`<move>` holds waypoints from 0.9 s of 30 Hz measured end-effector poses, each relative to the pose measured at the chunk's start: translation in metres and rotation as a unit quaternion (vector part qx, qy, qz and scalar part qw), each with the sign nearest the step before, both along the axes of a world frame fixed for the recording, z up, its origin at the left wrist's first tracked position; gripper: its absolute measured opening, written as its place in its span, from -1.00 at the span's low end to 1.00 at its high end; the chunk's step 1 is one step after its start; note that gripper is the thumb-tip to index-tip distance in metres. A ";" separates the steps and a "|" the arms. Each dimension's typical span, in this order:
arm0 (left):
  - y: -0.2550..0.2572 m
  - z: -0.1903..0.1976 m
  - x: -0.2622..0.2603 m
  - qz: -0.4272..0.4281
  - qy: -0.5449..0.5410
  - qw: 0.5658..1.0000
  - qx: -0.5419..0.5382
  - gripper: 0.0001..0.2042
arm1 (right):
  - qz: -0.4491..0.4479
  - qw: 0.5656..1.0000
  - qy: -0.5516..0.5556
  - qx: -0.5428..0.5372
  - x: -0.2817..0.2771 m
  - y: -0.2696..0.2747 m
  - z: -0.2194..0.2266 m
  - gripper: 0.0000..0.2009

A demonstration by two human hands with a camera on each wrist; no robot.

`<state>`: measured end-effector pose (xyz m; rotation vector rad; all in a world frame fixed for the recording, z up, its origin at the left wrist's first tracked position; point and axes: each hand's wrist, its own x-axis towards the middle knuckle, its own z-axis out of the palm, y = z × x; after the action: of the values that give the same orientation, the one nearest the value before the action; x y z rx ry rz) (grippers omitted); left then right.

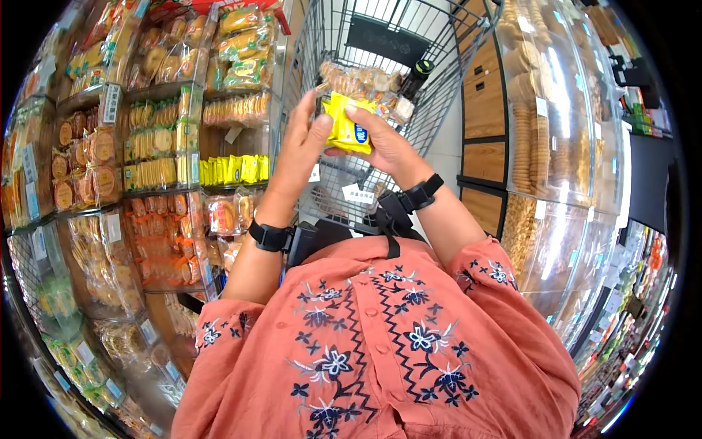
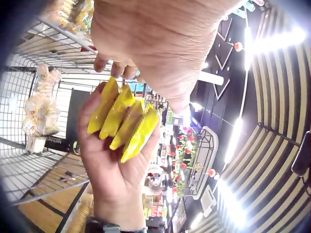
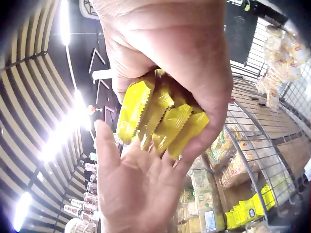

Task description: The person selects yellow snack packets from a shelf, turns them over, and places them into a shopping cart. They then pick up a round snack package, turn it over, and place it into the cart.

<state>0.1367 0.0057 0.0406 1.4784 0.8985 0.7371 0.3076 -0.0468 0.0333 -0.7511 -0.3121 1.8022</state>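
Note:
Over the shopping cart, my right hand grips a bunch of small yellow snack packets, its thumb on top. Several packets stand side by side in that hand, their crimped ends showing in the left wrist view. My left hand is beside the bunch, fingers fairly straight. From the right wrist, the left palm faces up, its fingertips right at the packets' lower ends and partly hidden behind them. Each wrist wears a black strap.
The wire cart holds bagged snacks and a dark bottle. A tag hangs at its near end. Shelves on the left carry packed biscuits and a row of similar yellow packets. Clear bins stand on the right.

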 end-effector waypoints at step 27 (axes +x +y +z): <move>-0.025 -0.071 -0.093 0.118 0.053 0.975 -0.180 -0.20 | 0.122 0.985 -0.109 -0.051 -0.102 0.013 -0.067 -0.57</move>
<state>0.0435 -0.0194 -0.0307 1.1093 1.2333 0.6303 0.2058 -0.0339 -0.0340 -1.0224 -0.4766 1.9785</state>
